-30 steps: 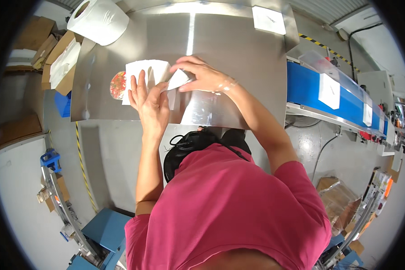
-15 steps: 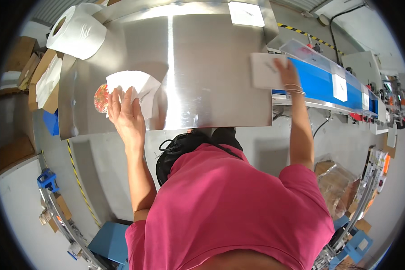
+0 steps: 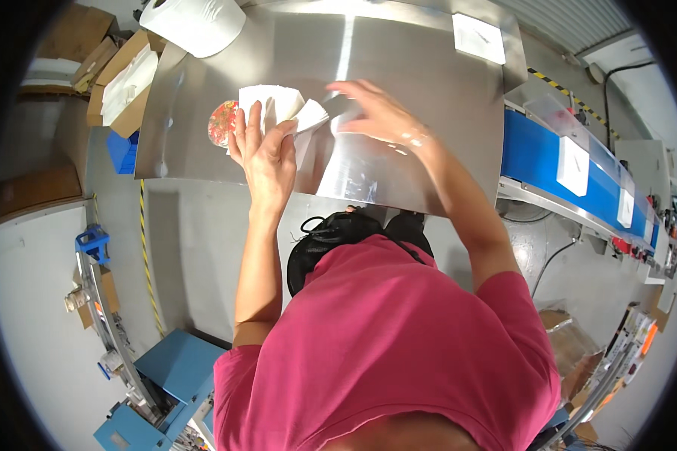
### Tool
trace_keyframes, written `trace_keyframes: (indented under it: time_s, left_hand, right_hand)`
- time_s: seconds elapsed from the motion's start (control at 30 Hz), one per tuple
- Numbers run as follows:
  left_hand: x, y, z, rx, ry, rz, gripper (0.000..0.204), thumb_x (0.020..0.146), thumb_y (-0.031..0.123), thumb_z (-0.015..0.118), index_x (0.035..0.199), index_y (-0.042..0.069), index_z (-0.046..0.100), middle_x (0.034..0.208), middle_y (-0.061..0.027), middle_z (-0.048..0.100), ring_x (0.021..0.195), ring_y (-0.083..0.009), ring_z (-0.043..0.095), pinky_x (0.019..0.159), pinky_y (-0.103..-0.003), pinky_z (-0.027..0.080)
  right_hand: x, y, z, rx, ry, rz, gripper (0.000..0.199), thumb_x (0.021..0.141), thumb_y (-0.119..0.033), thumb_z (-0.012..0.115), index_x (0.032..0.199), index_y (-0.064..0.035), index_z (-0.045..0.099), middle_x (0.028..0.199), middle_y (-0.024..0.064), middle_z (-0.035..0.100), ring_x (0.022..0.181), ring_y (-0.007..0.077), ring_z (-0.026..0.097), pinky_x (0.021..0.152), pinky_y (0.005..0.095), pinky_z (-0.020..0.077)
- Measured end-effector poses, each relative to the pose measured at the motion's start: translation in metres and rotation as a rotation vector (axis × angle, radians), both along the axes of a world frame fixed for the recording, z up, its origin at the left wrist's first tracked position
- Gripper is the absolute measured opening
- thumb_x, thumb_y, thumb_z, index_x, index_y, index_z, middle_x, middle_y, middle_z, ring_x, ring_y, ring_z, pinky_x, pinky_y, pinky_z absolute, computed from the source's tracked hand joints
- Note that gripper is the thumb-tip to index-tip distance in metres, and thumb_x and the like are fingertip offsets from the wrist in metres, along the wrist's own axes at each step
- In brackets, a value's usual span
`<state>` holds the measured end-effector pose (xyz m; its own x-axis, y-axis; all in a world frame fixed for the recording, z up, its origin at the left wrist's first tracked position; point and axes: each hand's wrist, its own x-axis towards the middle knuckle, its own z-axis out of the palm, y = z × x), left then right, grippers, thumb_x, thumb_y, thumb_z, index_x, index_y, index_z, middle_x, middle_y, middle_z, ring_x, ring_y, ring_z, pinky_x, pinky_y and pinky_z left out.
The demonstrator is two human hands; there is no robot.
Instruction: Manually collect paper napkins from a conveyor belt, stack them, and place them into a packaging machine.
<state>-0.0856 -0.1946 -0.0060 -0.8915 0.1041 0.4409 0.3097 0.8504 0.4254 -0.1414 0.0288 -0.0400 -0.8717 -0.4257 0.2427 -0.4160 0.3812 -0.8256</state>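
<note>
My left hand (image 3: 271, 161) grips a fanned stack of flat white packets (image 3: 272, 98) near the table's front left, with its fingers and thumb against them. Just left of the stack lies a round piece with a red and multicoloured pattern (image 3: 222, 124). My right hand (image 3: 380, 116) is over the middle of the steel table (image 3: 421, 68), fingers apart and holding nothing, its fingertips pointing toward the stack. On the blue conveyor belt (image 3: 530, 146) to the right lies a white packet (image 3: 572, 165) with a small dark print, and another packet (image 3: 626, 207) is farther along.
A large white roll (image 3: 199, 26) stands at the table's far left. A printed white sheet (image 3: 479, 37) lies at the far right corner. Beyond the left edge are an open cardboard box (image 3: 132, 79) and a blue bin (image 3: 122, 150). A clear guard (image 3: 553, 113) runs along the belt.
My right hand has let go of a white packet at the belt and moved left over the table. My left hand stays at the stack. The whole view has shifted.
</note>
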Motion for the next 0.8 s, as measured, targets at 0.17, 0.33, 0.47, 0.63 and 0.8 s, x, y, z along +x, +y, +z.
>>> trace_keyframes:
  time_s: [0.17, 0.33, 0.47, 0.63, 0.8]
  left_hand:
    - [-0.005, 0.002, 0.005, -0.032, 0.009, -0.024, 0.038, 0.08, 0.02, 0.069, 0.117, 0.015, 0.061, 0.141, -0.0178, 0.039, 0.136, -0.0384, 0.026, 0.11, -0.053, 0.015]
    - [-0.014, -0.026, -0.009, -0.158, 0.061, 0.056, 0.044, 0.084, 0.018, 0.066, 0.126, 0.012, 0.055, 0.136, -0.0186, 0.045, 0.132, -0.0349, 0.036, 0.106, -0.051, 0.025]
    - [-0.01, -0.021, -0.001, -0.074, -0.005, 0.073, 0.039, 0.083, 0.008, 0.064, 0.122, 0.015, 0.059, 0.132, -0.0185, 0.049, 0.127, -0.0355, 0.043, 0.103, -0.049, 0.031]
    - [-0.009, -0.024, -0.001, -0.049, 0.081, 0.035, 0.037, 0.08, 0.001, 0.065, 0.115, 0.014, 0.064, 0.127, -0.0228, 0.053, 0.118, -0.0389, 0.051, 0.098, -0.046, 0.042]
    - [-0.012, -0.019, -0.005, 0.042, 0.112, 0.011, 0.029, 0.079, 0.003, 0.066, 0.106, 0.012, 0.069, 0.123, -0.0226, 0.056, 0.115, -0.0389, 0.053, 0.096, -0.045, 0.042]
  right_hand:
    - [-0.017, -0.015, -0.007, -0.008, -0.08, 0.13, 0.055, 0.082, -0.03, 0.07, 0.129, -0.0094, 0.048, 0.116, 0.0119, 0.051, 0.105, 0.0213, 0.052, 0.087, 0.0305, 0.0463]
    - [0.016, 0.043, -0.031, -0.415, -0.529, -0.232, 0.046, 0.09, -0.032, 0.063, 0.121, -0.0003, 0.05, 0.109, 0.0079, 0.058, 0.099, 0.015, 0.054, 0.086, 0.0285, 0.0448]
    - [0.052, 0.154, -0.071, -0.168, -0.13, -0.674, 0.044, 0.085, -0.036, 0.067, 0.1, 0.0043, 0.057, 0.086, 0.0102, 0.061, 0.08, 0.0154, 0.056, 0.071, 0.0295, 0.047]
    - [0.09, 0.325, -0.075, 0.471, -0.316, -1.109, 0.055, 0.083, -0.052, 0.062, 0.111, -0.0046, 0.061, 0.101, 0.0226, 0.066, 0.097, 0.0382, 0.062, 0.081, 0.0422, 0.0484]
    - [0.105, 0.317, -0.034, 1.001, -0.053, -1.449, 0.077, 0.075, -0.058, 0.066, 0.127, -0.0035, 0.047, 0.119, 0.0204, 0.058, 0.103, 0.0416, 0.056, 0.088, 0.0483, 0.0446]
